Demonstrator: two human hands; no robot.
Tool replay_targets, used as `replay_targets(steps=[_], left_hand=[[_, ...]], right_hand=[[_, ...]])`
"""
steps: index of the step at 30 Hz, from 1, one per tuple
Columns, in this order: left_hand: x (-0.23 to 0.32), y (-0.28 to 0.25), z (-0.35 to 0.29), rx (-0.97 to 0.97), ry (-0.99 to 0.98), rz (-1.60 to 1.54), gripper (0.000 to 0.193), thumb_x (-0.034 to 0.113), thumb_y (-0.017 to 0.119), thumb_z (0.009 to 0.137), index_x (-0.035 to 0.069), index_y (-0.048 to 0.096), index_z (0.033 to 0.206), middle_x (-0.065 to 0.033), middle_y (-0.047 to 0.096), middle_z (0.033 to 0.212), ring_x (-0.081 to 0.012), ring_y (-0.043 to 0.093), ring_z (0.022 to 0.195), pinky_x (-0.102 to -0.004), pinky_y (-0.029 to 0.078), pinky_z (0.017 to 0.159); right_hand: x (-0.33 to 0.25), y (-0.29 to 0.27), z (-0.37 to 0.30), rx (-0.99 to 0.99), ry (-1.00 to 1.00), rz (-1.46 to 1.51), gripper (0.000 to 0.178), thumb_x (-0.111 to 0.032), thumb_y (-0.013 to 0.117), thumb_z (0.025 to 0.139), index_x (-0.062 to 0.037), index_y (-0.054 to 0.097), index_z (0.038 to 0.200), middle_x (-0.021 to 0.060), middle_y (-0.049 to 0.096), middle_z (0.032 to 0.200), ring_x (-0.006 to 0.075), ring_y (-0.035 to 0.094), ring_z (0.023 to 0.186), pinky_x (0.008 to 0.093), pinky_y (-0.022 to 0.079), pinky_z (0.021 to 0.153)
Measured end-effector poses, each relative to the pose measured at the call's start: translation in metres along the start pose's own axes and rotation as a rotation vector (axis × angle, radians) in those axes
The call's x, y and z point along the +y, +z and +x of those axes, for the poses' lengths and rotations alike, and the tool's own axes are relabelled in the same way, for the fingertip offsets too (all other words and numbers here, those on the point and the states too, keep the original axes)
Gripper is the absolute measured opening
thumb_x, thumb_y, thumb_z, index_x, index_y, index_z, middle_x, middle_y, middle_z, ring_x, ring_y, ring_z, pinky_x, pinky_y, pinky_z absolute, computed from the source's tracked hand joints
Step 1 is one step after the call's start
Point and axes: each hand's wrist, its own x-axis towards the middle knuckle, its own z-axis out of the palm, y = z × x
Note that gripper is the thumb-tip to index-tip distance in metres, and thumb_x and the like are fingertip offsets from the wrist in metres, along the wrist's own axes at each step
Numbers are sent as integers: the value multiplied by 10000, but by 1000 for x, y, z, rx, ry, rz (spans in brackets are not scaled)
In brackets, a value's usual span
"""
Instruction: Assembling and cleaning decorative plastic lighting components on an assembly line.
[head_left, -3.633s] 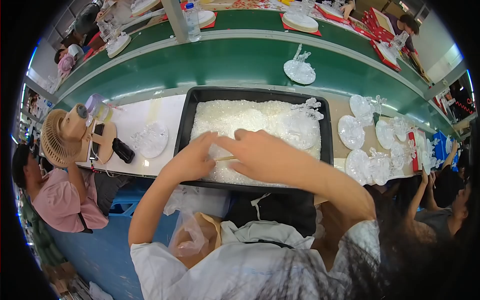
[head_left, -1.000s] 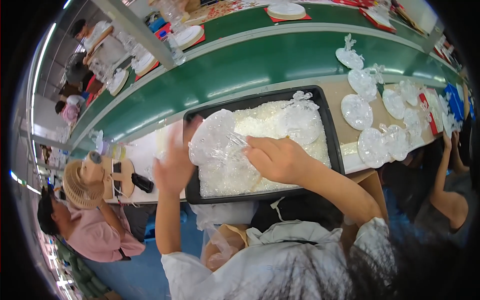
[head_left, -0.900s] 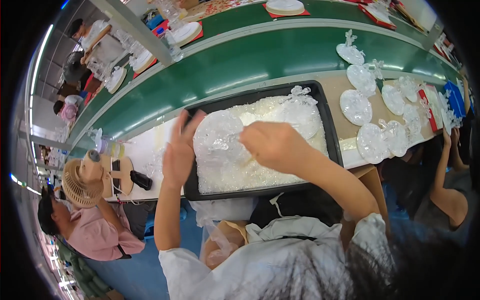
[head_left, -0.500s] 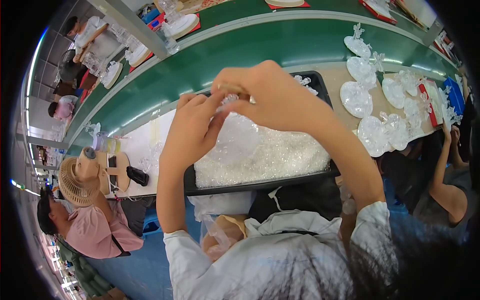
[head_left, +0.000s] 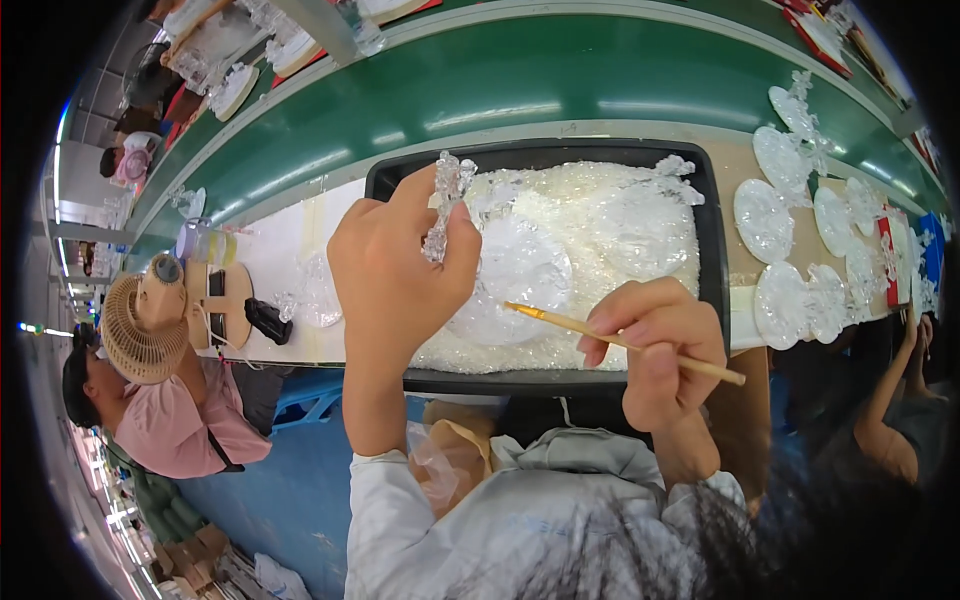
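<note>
Between the thumb and fingers of my left hand (head_left: 405, 265) is a clear, knobbly ornament (head_left: 452, 180). A round, glittery clear disc (head_left: 520, 275) shows beside that hand, over the tray; whether it is joined to the ornament I cannot tell. My right hand (head_left: 665, 345) grips a thin paintbrush (head_left: 575, 325) with a pale wooden handle, its tip pointing left toward the disc's lower edge. Below is a black tray (head_left: 714, 260) of clear, sparkling granules (head_left: 470, 357). Another clear disc (head_left: 645, 235) with a figure on its rim lies on the granules at the tray's right.
Several clear disc ornaments (head_left: 763, 220) stand on the board to the right. At left are a beige fan (head_left: 145, 325), a black object (head_left: 268, 320), a clear jar (head_left: 215, 245) and another disc (head_left: 318, 290). A green belt (head_left: 500, 100) runs behind. Co-workers sit on both sides.
My hands were close together above the tray and have come apart. The right hand has moved down and right with the brush. The view has shifted, showing more of the tray.
</note>
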Motion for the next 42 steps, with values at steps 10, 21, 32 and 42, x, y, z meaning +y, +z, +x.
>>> replay_targets(steps=[10, 21, 32, 42], left_hand=[[8, 3, -11, 58, -52, 118, 265, 126, 741, 775, 44, 724, 1026, -77, 587, 622, -214, 564, 519, -317, 425, 504], [12, 1, -15, 4, -132, 104, 196, 68, 718, 819, -19, 712, 994, -66, 734, 799, -102, 616, 598, -234, 463, 566], [-1, 16, -15, 271, 54, -176, 211, 76, 738, 800, -48, 699, 965, -83, 715, 753, -187, 545, 528, -283, 424, 509], [-3, 2, -19, 197, 406, -181, 276, 124, 659, 881, -116, 618, 1010, -171, 699, 770, -266, 562, 516, -396, 455, 539]], right_hand=[[17, 1, -8, -252, -342, -234, 246, 37, 780, 687, 19, 664, 903, 180, 657, 908, 299, 673, 679, 356, 583, 544], [12, 7, -4, -314, -321, -314, 229, 48, 743, 678, 52, 659, 891, 178, 641, 856, 305, 662, 634, 338, 567, 493], [7, -11, -9, -68, -432, -150, 189, 34, 774, 717, 26, 668, 873, 176, 653, 867, 291, 661, 635, 333, 577, 514], [1, -8, -7, -140, -194, -179, 202, 43, 779, 689, 38, 668, 857, 157, 650, 838, 247, 655, 632, 323, 560, 525]])
